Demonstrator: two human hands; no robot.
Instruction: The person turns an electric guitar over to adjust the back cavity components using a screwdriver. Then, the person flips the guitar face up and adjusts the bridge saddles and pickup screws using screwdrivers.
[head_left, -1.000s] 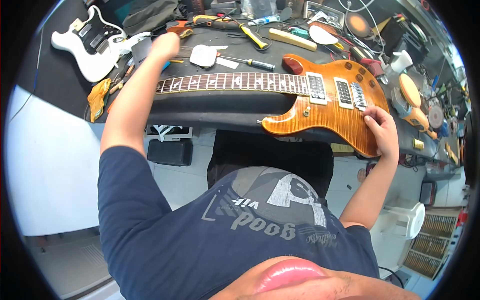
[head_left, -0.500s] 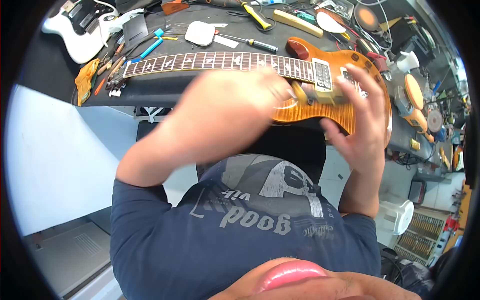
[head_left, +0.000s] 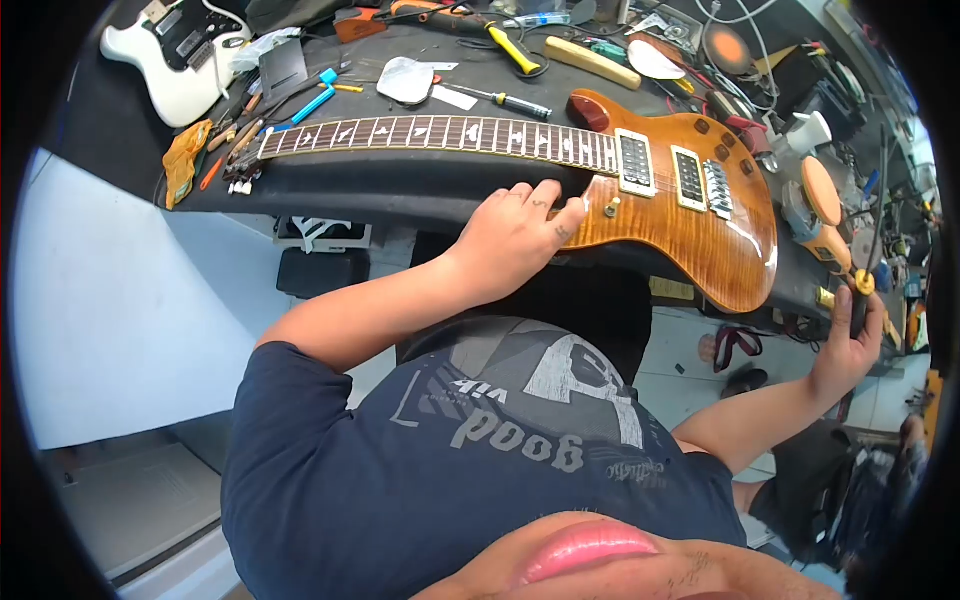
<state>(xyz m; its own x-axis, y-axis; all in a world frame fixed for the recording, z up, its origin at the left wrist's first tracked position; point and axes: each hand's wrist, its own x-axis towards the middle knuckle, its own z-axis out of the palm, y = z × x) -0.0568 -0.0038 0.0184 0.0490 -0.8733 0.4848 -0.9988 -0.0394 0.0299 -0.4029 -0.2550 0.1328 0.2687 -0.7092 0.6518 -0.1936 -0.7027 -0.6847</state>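
My left hand [head_left: 515,235] is at the near horn of an amber electric guitar [head_left: 720,245], its fingers curled over the horn and hiding the tip. The guitar lies face up on the dark bench, neck pointing left. Off the right end of its body, my right hand [head_left: 850,340] grips a screwdriver [head_left: 864,285] with a dark and yellow handle, its long shaft pointing up.
On the bench are a white guitar body [head_left: 165,75], an orange cloth [head_left: 185,165], a second screwdriver [head_left: 520,105], a wooden block [head_left: 592,63] and a sander [head_left: 825,240]. Another person's dark clothing [head_left: 850,490] shows at the lower right.
Both hands were blurred over the guitar body. My left hand has settled at the near horn, and my right hand has moved right and now holds the screwdriver upright.
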